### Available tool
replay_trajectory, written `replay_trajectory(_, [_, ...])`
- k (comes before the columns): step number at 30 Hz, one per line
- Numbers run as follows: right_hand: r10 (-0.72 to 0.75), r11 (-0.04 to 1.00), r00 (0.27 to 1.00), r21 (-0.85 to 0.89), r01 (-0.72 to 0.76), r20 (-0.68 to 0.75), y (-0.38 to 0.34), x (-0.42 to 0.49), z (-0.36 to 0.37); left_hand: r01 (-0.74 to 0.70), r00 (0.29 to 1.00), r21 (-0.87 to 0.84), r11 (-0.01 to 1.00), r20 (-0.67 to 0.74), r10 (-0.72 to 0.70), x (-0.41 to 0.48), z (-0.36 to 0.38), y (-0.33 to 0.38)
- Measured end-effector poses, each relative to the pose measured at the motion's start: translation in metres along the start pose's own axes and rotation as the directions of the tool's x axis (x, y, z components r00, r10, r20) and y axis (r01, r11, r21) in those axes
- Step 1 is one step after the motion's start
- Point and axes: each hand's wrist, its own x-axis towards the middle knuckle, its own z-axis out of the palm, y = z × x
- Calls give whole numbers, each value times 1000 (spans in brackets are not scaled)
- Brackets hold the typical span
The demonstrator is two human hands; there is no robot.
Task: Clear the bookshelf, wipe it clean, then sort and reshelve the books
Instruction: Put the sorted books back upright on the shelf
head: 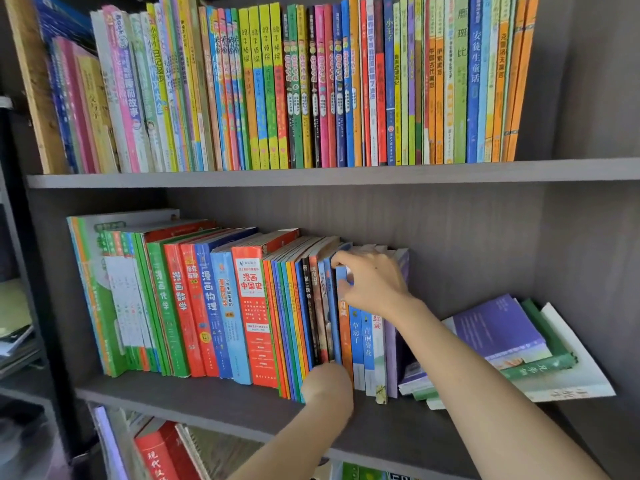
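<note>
A grey bookshelf (pixel 346 173) holds two full rows of upright books. On the middle shelf (pixel 214 400), my right hand (pixel 372 280) grips the top of a few blue-spined books (pixel 356 337) at the row's right end, fingers curled over their upper edges. My left hand (pixel 327 384) is low at the foot of the same row, against the bottoms of the orange and green spines (pixel 294 327); its fingers are hidden behind the wrist. A red book (pixel 254 306) stands to the left in that row.
A slanted pile of purple, green and white books (pixel 512 344) lies on the middle shelf to the right. The top shelf row (pixel 294 88) is tightly packed. More books (pixel 159 455) show on the shelf below. A dark side unit (pixel 17 341) stands at the left.
</note>
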Motion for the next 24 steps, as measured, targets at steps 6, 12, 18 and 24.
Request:
replay_trajectory(6, [8,1000,1000,5,-8,24,-1,2,-2,-99,982,59,993,-158,107,0,-31,-14])
replay_trajectory(12, [26,999,999,42,-28,34,-3,1,-3,-183,516,259,948,-796,317,-7,-103,-65])
replay_trajectory(18, [18,998,999,56,-21,44,-4,0,-3,-151,673,419,896,-620,403,15,-112,-63])
replay_trajectory(24, [28,996,999,85,-30,15,-2,3,3,-168,618,287,943,-714,328,22,-110,-56])
